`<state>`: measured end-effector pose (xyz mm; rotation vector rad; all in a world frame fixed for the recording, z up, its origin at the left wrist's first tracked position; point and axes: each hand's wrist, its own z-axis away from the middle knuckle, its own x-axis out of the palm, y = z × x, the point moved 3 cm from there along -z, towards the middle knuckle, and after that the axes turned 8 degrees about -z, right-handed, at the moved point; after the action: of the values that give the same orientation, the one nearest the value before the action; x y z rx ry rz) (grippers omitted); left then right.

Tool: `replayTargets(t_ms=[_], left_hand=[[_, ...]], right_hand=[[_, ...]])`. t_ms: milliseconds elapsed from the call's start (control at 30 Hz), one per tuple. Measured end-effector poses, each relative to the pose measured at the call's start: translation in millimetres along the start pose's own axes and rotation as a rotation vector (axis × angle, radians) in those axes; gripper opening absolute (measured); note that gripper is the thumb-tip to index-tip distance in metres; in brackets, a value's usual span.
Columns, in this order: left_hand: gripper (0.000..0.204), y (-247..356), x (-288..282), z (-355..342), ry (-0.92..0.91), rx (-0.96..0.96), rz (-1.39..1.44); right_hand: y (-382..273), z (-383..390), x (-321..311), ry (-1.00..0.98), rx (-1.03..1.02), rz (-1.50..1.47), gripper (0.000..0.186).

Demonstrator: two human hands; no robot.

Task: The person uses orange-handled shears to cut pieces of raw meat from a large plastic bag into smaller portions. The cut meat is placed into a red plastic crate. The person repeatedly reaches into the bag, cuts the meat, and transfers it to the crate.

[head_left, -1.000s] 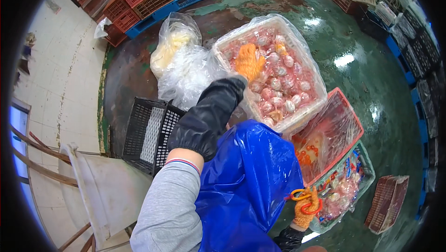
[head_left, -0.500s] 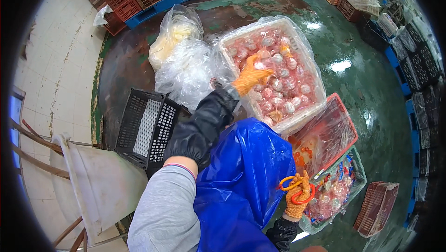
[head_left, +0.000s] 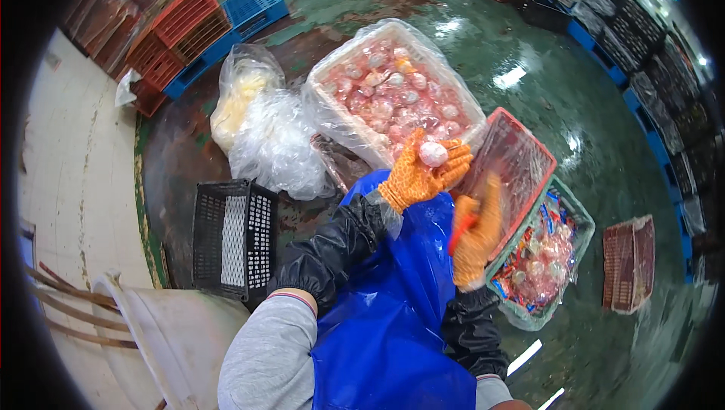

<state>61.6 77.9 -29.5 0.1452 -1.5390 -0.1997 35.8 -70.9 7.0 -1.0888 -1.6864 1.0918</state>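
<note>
On the upturned palm of my left hand point(head_left: 406, 181), in an orange textured glove, rests a round white plastic-wrapped ball point(head_left: 433, 154). The fingers lie spread beneath it, near the front edge of a white crate point(head_left: 475, 114) lined with clear film. Inside are many similar wrapped balls point(head_left: 393, 81) in pinkish plastic. My right hand point(head_left: 479, 242), gloved alike and smeared by motion, holds red-handled scissors point(head_left: 461, 230); their blades cannot be made out. It hovers over the near side of a film-lined red crate point(head_left: 545, 159), right of my left hand.
A green crate point(head_left: 583, 223) of wrapped pieces stands at right, a brown crate point(head_left: 629, 265) beyond it. Left are plastic bags point(head_left: 276, 146), a black crate point(head_left: 234, 240) and a large white tub point(head_left: 174, 334). Stacked crates point(head_left: 177, 36) and blue pallets point(head_left: 253, 10) stand farther back.
My left hand has come back from inside the white crate with a wrapped ball on its palm. My right hand has risen with the scissors from beside the green crate toward it. The view has shifted.
</note>
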Motion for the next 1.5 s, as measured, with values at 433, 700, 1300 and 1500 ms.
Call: replayTargets(t_ms=[433,700,1300,1500], left_hand=[[0.06,-93,1,13,0.18,-0.021,-0.656],[0.049,-71,-31,24,0.346,-0.067,-0.964],[0.046,-56,-23,-5,0.601,0.039,-0.963],[0.037,-65,-15,-16,0.57,0.184,-1.05]], right_hand=[[49,-1,-46,0.084,0.277,-0.229,0.04],[56,3,-44,0.263,0.217,-0.404,0.046],[61,5,-77,0.023,0.47,-0.515,0.035],[53,14,-67,-0.226,0.487,0.124,0.052]])
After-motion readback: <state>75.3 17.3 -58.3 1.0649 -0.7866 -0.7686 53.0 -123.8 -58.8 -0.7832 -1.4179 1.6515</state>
